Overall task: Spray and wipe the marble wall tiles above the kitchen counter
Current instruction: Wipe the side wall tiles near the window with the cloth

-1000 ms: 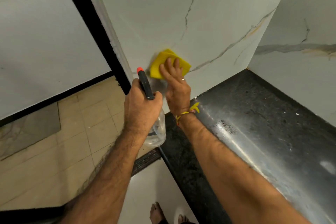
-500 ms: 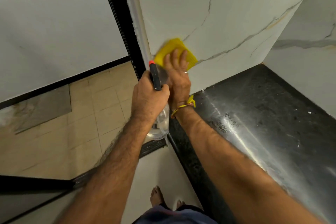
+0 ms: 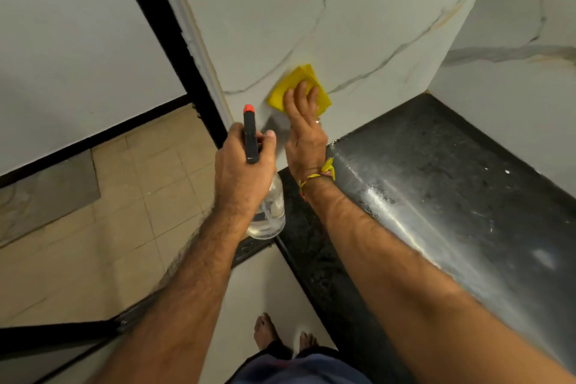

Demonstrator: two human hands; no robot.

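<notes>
The white marble wall tile (image 3: 358, 19) with grey veins rises above the black counter (image 3: 452, 184). My right hand (image 3: 304, 131) presses a folded yellow cloth (image 3: 299, 87) flat against the lower part of this tile, fingers spread over it. My left hand (image 3: 241, 171) grips a clear spray bottle (image 3: 269, 212) with a black head and orange nozzle (image 3: 248, 108), held upright just left of the right hand and pointing at the wall.
A second marble wall (image 3: 514, 56) meets the first at the right corner. A black door frame (image 3: 174, 50) runs down at the left, with beige floor tiles (image 3: 124, 196) beyond it. My bare feet (image 3: 265, 333) stand below the counter edge.
My right hand has slid the yellow cloth to the right along the tile, away from the wall's left edge. The bottle in my left hand stays close beside it.
</notes>
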